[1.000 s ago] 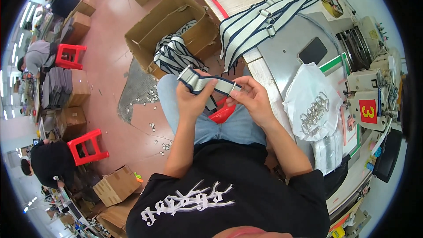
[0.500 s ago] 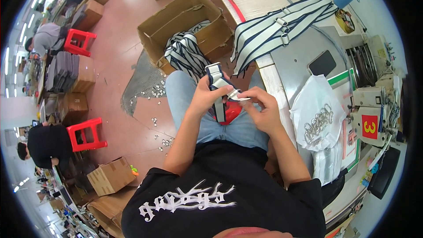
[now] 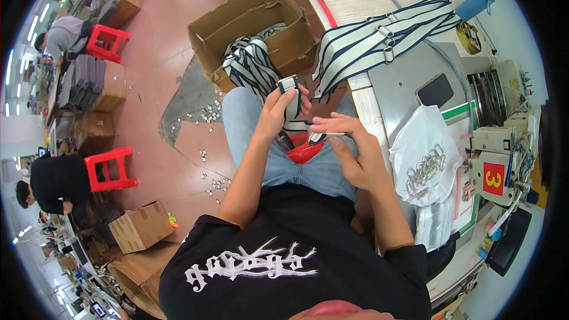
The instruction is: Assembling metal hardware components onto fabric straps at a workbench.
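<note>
A white webbing strap [image 3: 292, 108] with dark blue edges hangs between my two hands above my lap. My left hand [image 3: 272, 112] is closed around it, and a metal buckle [image 3: 288, 83] sits at the strap's upper end, by the fingertips. Over my right thigh, my right hand [image 3: 363, 153] pinches a short white end of strap [image 3: 318, 137] between thumb and fingers. Part of the strap is hidden behind the fingers. Below the hands a red object [image 3: 305, 153] shows between my legs.
Ahead, a cardboard box [image 3: 204, 59] holds bundled striped straps [image 3: 252, 62]. On the right-hand table lie more straps with buckles [image 3: 355, 50], a phone [image 3: 434, 89] and a white bag [image 3: 409, 142] of metal rings, beside a sewing machine [image 3: 491, 163]. Small metal pieces [image 3: 204, 112] litter the floor.
My hands have moved apart, the left going slightly up and the right slightly down. The strap's middle now hangs between them, and the right fingers are straighter.
</note>
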A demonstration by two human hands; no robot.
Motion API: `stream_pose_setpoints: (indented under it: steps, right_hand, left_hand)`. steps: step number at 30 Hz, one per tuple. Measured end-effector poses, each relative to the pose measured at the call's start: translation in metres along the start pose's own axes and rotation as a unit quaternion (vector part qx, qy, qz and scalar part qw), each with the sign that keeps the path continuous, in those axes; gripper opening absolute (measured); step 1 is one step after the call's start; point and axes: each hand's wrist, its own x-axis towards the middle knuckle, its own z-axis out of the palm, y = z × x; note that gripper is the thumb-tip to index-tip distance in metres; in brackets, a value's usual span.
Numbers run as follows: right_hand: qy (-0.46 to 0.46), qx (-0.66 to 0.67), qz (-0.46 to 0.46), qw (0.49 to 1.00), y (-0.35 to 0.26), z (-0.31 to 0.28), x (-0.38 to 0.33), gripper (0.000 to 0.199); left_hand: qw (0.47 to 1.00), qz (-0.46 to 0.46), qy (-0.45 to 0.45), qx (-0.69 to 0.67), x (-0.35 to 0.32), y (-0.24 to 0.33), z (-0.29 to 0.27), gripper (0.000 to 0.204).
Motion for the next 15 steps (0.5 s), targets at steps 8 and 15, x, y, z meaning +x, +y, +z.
stream_pose_setpoints:
  steps: [8,15]
  right_hand:
    - [0.053,0.235,0.18,0.954,0.016,0.012,-0.008,0.014]
    - [0.111,0.297,0.226,0.921,0.046,0.024,-0.01,0.01]
  left_hand:
    - [0.999,0.003,-0.044,0.007,-0.007,0.006,0.01,0.035]
    - [0.992,-0.021,-0.096,0.084,-0.031,0.032,0.046,0.039]
